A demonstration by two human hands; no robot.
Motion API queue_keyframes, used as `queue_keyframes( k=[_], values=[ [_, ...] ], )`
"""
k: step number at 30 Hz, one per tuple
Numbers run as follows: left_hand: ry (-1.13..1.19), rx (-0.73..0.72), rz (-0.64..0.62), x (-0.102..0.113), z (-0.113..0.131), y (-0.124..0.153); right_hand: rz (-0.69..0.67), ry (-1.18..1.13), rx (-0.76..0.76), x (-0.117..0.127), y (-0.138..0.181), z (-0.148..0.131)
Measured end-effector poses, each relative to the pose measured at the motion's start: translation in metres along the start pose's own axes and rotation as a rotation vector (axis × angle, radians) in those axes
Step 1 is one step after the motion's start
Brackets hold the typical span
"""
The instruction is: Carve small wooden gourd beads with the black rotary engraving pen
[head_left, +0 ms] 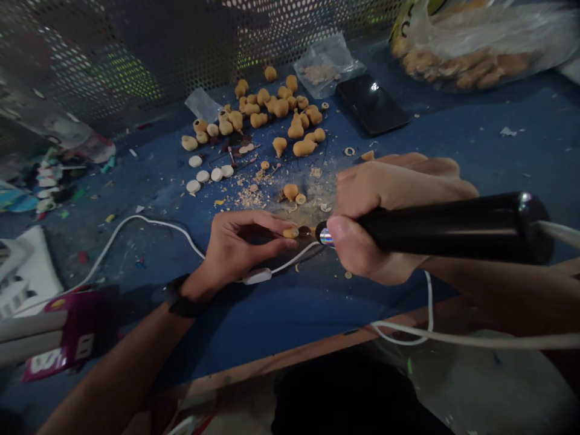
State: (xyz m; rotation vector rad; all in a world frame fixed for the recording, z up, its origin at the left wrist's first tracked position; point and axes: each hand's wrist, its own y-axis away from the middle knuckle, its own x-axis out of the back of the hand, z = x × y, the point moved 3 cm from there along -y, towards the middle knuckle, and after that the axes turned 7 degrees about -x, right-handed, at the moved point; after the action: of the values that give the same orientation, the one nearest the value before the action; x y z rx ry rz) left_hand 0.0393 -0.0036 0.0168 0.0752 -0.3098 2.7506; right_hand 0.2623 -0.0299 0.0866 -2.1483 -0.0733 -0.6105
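Both your hands work at the middle of the blue work surface (pixel 521 151), close together but apart. Your left hand (pixel 240 248) pinches a small tan gourd (pixel 290 232) between thumb and fingertips, and your right hand (pixel 376 217) is clamped around a black rotary tool (pixel 453 228). The tool's bright metal tip (pixel 325 237) sits just beside a dark spot at the gourd's end, but whether they touch is too small to make out. One white cord (pixel 158 222) with an inline switch (pixel 256 277) runs past your left hand, and another (pixel 453 338) loops along the lower right, leaving the frame. A black band (pixel 181 296) circles your left wrist. Ahead of your hands lie roughly thirty loose gourds (pixel 281 109), overlapping too much for an exact count, with five white discs (pixel 203 176) and scattered shavings (pixel 249 196) nearby. You also have one clear plastic bag (pixel 319 69) holding pale bits and one black phone (pixel 371 104) lying face up. At the top right, a larger plastic bag (pixel 471 54) holds many more gourds, but the frame cuts it off and the plastic blurs them, so you can't count them. A perforated metal screen (pixel 113 54) stands behind it all, and the clutter at the far left is too dark and blurred to name.
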Motion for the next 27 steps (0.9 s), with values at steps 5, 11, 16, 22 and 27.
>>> queue_keyframes(
  k=[5,11,16,22,27],
  values=[
    [0.025,-0.017,0.000,0.0004,-0.0012,-0.0007,0.040,0.001,0.007,-0.0005,-0.0014,0.0002],
    [0.043,-0.038,0.006,-0.0002,-0.0001,-0.0017,0.017,0.028,-0.025,0.0004,-0.0015,-0.0005],
    [-0.002,0.005,-0.017,-0.0004,0.0005,0.0002,0.020,0.010,-0.027,0.0006,0.0022,-0.0020],
    [0.014,-0.045,-0.010,0.0007,-0.0012,0.0005,0.007,0.024,-0.025,0.0007,0.0033,-0.0021],
    [0.017,-0.045,0.007,0.0007,-0.0034,0.0013,0.038,0.057,-0.038,-0.0008,0.0034,-0.0024]
  ],
)
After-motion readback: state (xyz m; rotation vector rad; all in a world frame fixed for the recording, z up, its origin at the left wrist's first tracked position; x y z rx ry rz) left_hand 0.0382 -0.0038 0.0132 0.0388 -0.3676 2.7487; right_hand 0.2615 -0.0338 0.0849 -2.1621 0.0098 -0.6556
